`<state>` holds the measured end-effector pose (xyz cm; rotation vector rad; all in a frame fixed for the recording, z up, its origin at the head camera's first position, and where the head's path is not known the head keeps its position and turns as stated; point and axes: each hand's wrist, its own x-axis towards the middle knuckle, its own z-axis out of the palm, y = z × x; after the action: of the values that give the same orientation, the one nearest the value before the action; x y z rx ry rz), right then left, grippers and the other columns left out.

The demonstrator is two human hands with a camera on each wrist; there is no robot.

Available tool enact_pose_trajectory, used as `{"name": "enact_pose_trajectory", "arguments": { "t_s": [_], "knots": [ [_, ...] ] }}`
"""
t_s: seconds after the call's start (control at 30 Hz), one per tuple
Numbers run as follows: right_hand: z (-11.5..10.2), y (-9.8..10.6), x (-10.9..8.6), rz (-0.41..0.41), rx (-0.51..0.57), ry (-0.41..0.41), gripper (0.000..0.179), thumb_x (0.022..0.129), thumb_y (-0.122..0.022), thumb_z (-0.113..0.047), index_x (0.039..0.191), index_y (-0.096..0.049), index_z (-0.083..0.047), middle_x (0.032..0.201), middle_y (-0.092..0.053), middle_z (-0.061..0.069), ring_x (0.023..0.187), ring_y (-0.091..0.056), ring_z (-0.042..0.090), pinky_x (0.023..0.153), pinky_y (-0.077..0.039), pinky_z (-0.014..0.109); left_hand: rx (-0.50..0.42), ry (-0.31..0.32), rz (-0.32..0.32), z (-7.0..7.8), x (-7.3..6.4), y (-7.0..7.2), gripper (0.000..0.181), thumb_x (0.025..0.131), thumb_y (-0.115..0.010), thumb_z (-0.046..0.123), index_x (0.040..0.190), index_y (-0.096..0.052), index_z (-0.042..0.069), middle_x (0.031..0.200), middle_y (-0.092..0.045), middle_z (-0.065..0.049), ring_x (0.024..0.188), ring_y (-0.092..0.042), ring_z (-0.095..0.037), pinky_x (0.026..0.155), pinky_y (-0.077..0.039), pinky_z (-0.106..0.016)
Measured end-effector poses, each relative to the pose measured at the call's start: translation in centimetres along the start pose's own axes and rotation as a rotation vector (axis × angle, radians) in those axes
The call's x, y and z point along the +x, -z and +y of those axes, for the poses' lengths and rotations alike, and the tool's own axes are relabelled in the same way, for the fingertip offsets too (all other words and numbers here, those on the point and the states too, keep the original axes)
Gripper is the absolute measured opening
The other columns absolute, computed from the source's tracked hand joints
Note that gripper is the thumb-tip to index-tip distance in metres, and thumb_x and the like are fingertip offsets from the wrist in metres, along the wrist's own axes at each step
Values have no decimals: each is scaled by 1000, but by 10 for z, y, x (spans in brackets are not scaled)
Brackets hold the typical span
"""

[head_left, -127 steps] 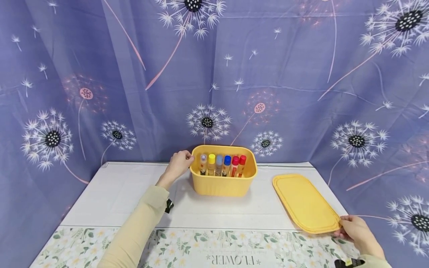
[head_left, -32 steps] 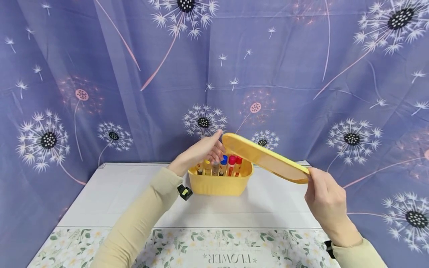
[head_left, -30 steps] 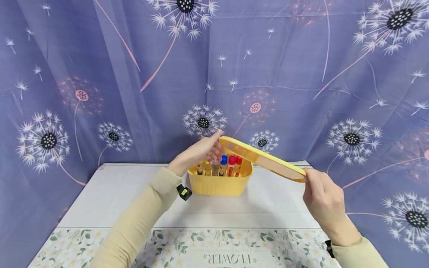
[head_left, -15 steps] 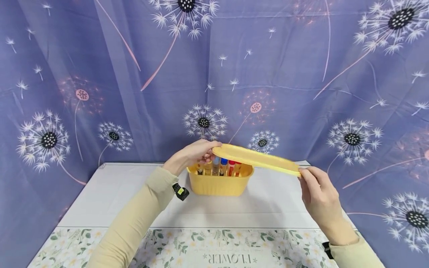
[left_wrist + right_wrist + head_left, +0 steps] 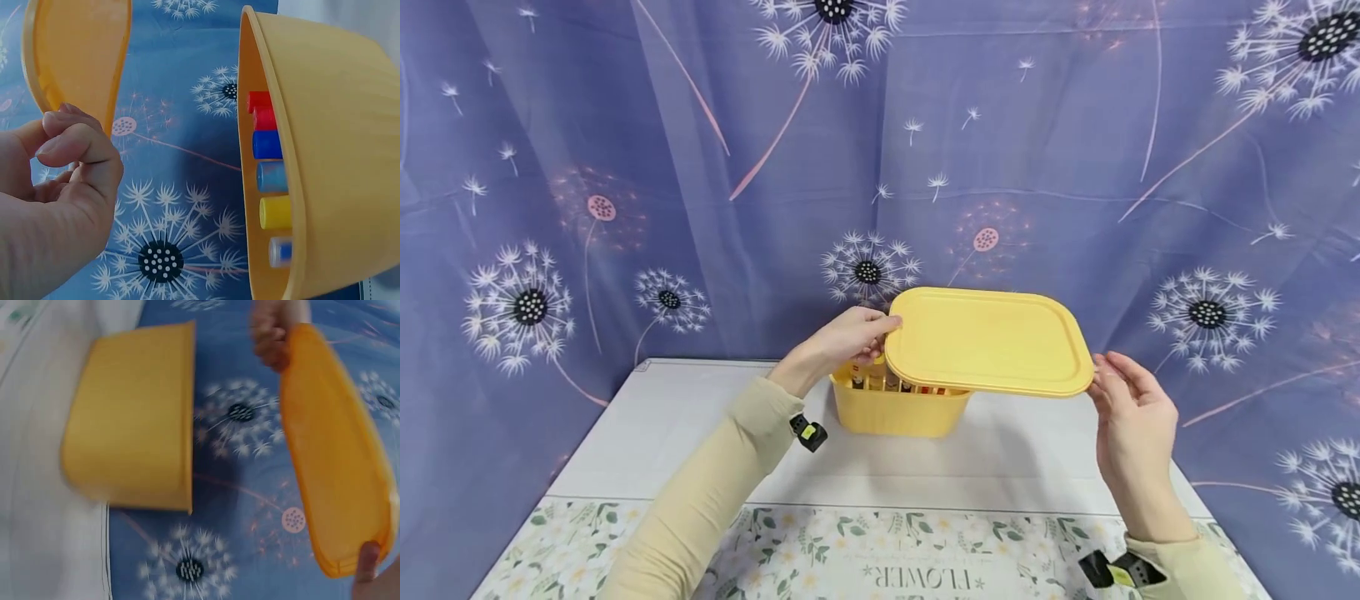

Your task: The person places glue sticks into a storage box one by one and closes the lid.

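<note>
A yellow lid [image 5: 988, 342] is held up between both hands, its flat top tilted toward the head camera. My left hand [image 5: 848, 337] pinches its left end, thumb on top. At the opposite end, my right hand [image 5: 1135, 417] pinches the rim with thumb and fingers. Below and behind the lid stands a yellow bin [image 5: 902, 414] on the table, partly covered from view. Several capped tubes stand inside it; in the left wrist view a yellow cap [image 5: 275, 212], a blue cap [image 5: 267, 144] and a red cap [image 5: 259, 100] show. The lid is apart from the bin's rim.
The white table [image 5: 700, 433] carries a flower-printed cloth [image 5: 820, 542] along its front. A purple dandelion-print curtain [image 5: 775, 208] hangs right behind the bin and along both sides. Dark cameras are strapped on both wrists.
The right hand has lifted the lid from the table and brought it over the bin. The left hand has left the bin's rim and taken the lid's left end. The lid's top has turned toward the camera.
</note>
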<state>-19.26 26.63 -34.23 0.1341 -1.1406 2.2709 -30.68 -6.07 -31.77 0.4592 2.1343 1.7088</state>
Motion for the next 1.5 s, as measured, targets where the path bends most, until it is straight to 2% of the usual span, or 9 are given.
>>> {"name": "enact_pose_trajectory", "arguments": {
  "t_s": [0.13,0.3,0.43,0.63,0.73,0.83,0.97,1.2,1.5],
  "knots": [
    [-4,-3,10,-60,-56,-201,17,87,-65,11,103,-65,6,89,-70,15,78,-69,19,71,-55,26,-6,-14,46,-2,-2,6,35,99,-57,35,87,-60,2,63,-50,-5,51,-40,-15,48,-35,-27],
    [-1,-8,25,-206,-194,-335,10,89,-67,1,100,-68,0,90,-69,8,80,-68,15,73,-54,24,-8,-30,86,-5,-5,14,34,99,-58,32,90,-62,0,64,-51,-10,48,-42,-14,47,-38,-26],
    [4,-16,37,-255,-360,-386,12,90,-69,-9,101,-68,-2,88,-69,4,76,-67,11,69,-54,22,90,-28,139,-7,-6,19,34,98,-59,35,90,-64,1,64,-56,-11,48,-47,-15,47,-43,-26],
    [19,-27,58,-295,-770,-335,41,94,-66,-25,117,-60,8,82,-67,-2,70,-64,8,64,-54,22,311,-74,270,-11,-6,25,33,98,-59,37,90,-67,6,66,-62,-11,53,-58,-24,53,-51,-35],
    [33,-33,66,-330,-970,-292,46,95,-65,-27,122,-59,9,86,-66,3,69,-64,8,65,-55,25,400,-80,329,-13,-5,28,32,98,-57,36,88,-67,7,64,-61,-10,56,-59,-29,52,-49,-35],
    [46,-37,72,-374,-1153,-254,44,94,-64,-29,121,-61,6,92,-66,11,70,-65,12,63,-56,27,491,-55,375,-15,-3,29,31,98,-56,35,86,-67,9,61,-60,-10,55,-60,-30,48,-45,-31],
    [58,-44,77,-447,-1375,-178,37,93,-61,-30,114,-66,1,90,-67,13,68,-65,17,58,-54,28,613,18,401,-15,0,30,28,97,-57,34,86,-67,10,60,-59,-6,50,-57,-19,47,-41,-26],
    [69,-53,87,-530,-1476,-192,40,95,-57,-28,121,-63,2,91,-69,16,65,-66,18,58,-54,31,713,89,382,-18,5,35,29,99,-51,31,82,-59,8,64,-52,-4,50,-48,-14,48,-38,-27],
    [91,-55,84,-633,-1523,-166,33,95,-53,-22,113,-67,1,66,-68,6,56,-64,17,56,-51,30,873,62,360,-32,7,41,28,101,-42,22,82,-57,7,71,-54,-9,57,-52,-21,53,-42,-32]
  ]
}}
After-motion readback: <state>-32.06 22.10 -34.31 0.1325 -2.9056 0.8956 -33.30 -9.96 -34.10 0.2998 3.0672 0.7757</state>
